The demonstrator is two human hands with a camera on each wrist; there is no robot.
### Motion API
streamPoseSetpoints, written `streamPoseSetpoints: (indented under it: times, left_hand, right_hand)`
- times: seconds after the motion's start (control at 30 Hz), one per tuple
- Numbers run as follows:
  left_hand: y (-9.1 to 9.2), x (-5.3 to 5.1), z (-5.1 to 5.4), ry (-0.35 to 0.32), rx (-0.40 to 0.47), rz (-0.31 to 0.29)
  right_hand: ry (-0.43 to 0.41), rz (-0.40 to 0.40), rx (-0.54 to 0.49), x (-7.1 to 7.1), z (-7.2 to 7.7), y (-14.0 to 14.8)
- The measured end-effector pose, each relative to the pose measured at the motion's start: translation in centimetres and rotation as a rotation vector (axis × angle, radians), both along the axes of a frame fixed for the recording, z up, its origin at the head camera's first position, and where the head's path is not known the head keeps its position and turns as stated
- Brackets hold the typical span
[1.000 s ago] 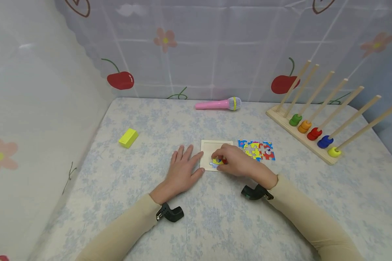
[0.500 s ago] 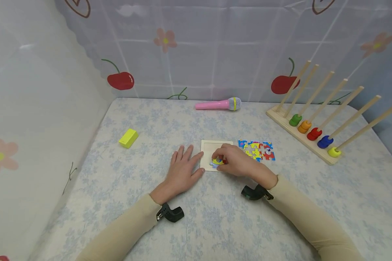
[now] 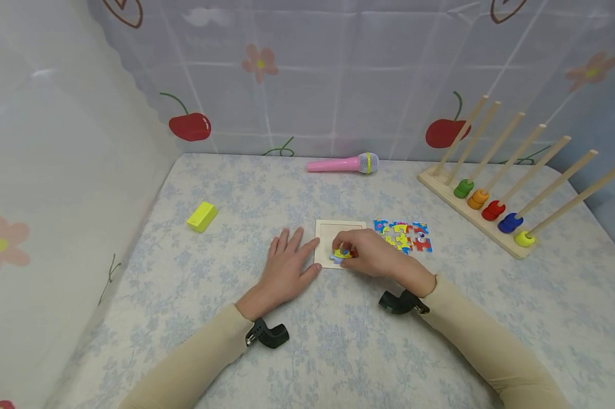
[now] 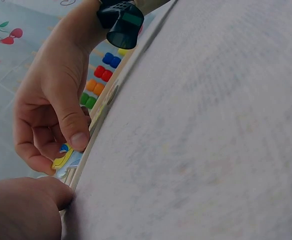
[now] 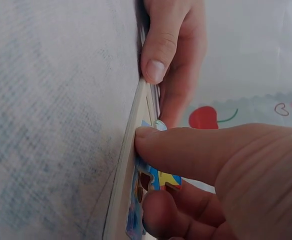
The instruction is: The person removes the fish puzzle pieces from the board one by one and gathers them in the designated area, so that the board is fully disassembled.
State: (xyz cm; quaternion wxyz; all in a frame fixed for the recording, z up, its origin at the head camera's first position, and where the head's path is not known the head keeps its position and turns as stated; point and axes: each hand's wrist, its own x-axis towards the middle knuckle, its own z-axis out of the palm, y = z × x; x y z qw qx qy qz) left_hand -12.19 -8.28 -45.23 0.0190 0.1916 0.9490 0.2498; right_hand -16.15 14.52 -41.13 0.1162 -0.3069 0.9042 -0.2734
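A square wooden puzzle tray (image 3: 329,232) lies on the table. My left hand (image 3: 285,271) lies flat beside it, fingers spread, thumb and forefinger touching its left edge. Over the tray's front half, my right hand (image 3: 373,250) bends its fingers around a yellow puzzle piece (image 5: 169,179) with blue and red on it. The piece stands tilted above a light-blue puzzle piece (image 3: 336,259) in the tray. In the right wrist view the right thumb (image 5: 181,150) presses near the tray's rim. My right hand hides the tray's right part.
Several loose puzzle pieces (image 3: 402,235) lie grouped right of the tray. A pink toy microphone (image 3: 340,164) rests at the back edge. A yellow block (image 3: 202,217) lies at left. Far right stands a wooden peg rack (image 3: 477,210) with coloured beads and tall pegs.
The yellow piece at my right fingertips has shifted and tilted slightly, and the right fingers have moved a little with it. My left hand stays in place.
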Motion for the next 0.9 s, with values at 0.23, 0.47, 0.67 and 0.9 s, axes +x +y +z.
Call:
streamPoseSetpoints:
  times: [0.23, 0.47, 0.67, 0.9]
  left_hand:
    - [0.0, 0.0, 0.1, -0.003, 0.002, -0.003]
    - [0.0, 0.1, 0.4, -0.005, -0.004, -0.004]
    - [0.0, 0.1, 0.4, -0.009, -0.018, 0.001]
    - [0.0, 0.2, 0.2, -0.009, -0.015, -0.001]
  right_hand:
    - [-0.049, 0.018, -0.038, -0.1, 0.3, 0.3]
    - [-0.066, 0.023, -0.075, -0.4, 0.7, 0.8]
    - [-0.053, -0.04, -0.061, -0.7, 1.9, 1.8]
    - [0.027, -0.087, -0.042, -0.7, 3.0, 5.2]
